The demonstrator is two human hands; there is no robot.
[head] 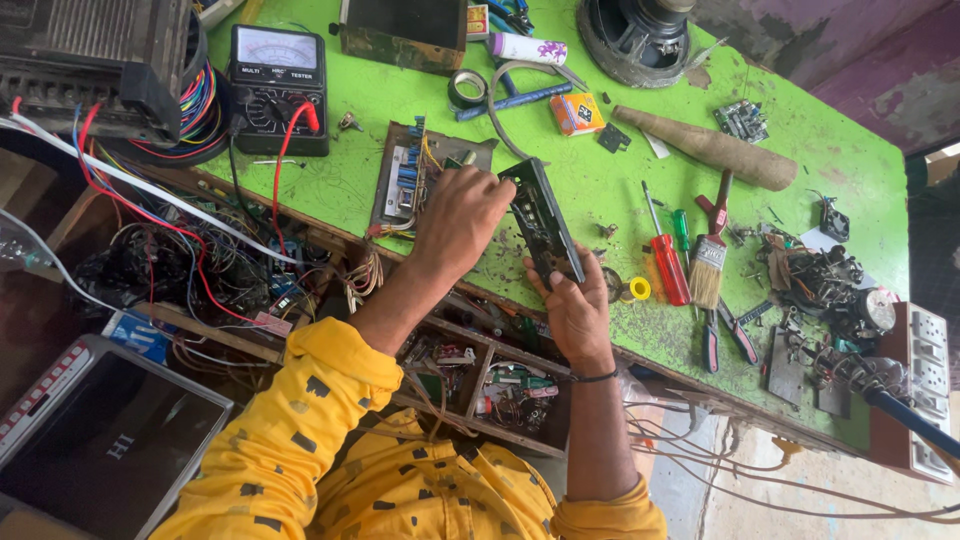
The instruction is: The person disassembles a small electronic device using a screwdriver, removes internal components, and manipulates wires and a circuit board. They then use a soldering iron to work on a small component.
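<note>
A long black panel piece [541, 222] is held tilted above the front edge of the green workbench [600, 180], near the middle of the view. Its lower end is gripped by the right hand [575, 305], whose fingers are curled closed around it from below. Its upper end is met by the left hand [462, 222], which lies over the top with fingers bent down onto the edge; how firmly that end is pinched cannot be told.

Just beside the left hand, at ten o'clock from the panel, a brown circuit board [408, 180] with blue parts and coloured wires is seen lying flat. Farther at ten o'clock an analogue multimeter [277, 88] is placed, with a red lead looped over it. At twelve o'clock a roll of dark tape [467, 89] and an orange box [576, 113] are found, and at one o'clock a brown tapered handle [710, 148] is laid across the bench.

At three o'clock, near the right hand, a red screwdriver [666, 260], a green screwdriver [681, 232] and a small paintbrush [709, 262] are set side by side, with a yellow ring [639, 289] just beside them. Red-handled pliers [722, 335] are seen at four o'clock. At the far right edge a white socket strip [925, 385] is mounted.

Yellow patterned sleeves [300, 440] are worn on both arms.
</note>
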